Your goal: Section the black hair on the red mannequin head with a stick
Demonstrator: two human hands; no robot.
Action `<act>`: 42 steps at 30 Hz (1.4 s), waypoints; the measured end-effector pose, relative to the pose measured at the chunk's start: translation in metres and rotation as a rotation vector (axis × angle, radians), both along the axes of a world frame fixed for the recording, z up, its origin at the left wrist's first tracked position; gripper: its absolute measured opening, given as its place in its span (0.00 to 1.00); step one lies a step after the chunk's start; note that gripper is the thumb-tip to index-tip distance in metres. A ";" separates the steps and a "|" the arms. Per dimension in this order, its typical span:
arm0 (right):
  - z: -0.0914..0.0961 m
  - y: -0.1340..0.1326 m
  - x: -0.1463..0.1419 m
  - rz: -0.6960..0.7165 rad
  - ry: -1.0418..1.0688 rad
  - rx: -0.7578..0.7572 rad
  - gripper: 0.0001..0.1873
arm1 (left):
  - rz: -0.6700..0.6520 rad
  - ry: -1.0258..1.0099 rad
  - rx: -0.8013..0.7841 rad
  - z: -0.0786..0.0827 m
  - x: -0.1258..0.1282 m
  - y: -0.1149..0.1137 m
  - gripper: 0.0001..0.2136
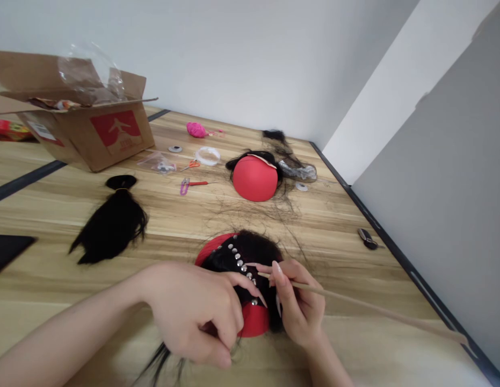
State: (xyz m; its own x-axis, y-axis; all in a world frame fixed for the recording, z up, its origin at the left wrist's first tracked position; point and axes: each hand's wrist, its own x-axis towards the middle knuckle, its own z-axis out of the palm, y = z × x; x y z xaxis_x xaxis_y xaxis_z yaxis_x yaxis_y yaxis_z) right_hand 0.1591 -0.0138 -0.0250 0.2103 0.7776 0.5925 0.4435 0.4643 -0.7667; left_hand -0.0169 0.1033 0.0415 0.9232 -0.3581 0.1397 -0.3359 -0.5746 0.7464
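A red dome-shaped form [255, 321] lies in front of me, partly covered with black hair [261, 250]. Round silvery pin heads [239, 262] run in a line across the hair. My left hand [199, 309] rests on the form's near left side, index finger stretched along the pins and the other fingers curled. Loose black strands [158, 359] come out beneath that hand; its grip on the hair is partly hidden. Between the thumb and fingers of my right hand [300, 301] is a long thin wooden stick [366, 307], its tip close to the pins.
Beyond lies a second red dome [255, 179] with black hair. A tied hair bundle [113, 226] and an open cardboard box [88, 129] are at left. Orange-handled scissors [192, 164], a red-handled tool [198, 183], pink yarn [196, 129] and a key fob [367, 238] lie about.
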 end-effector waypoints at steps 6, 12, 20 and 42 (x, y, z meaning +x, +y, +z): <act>0.001 0.001 -0.001 -0.024 0.001 0.009 0.07 | -0.033 0.028 0.014 0.000 0.001 0.001 0.17; 0.000 0.001 0.001 0.020 0.011 0.014 0.08 | -0.035 0.018 0.033 0.002 0.001 0.001 0.17; 0.001 0.002 0.000 0.064 0.017 0.043 0.09 | 0.011 0.019 0.059 0.004 -0.003 -0.001 0.19; 0.012 0.003 0.000 0.062 -0.199 0.180 0.13 | 0.010 0.031 0.104 0.004 -0.003 0.000 0.17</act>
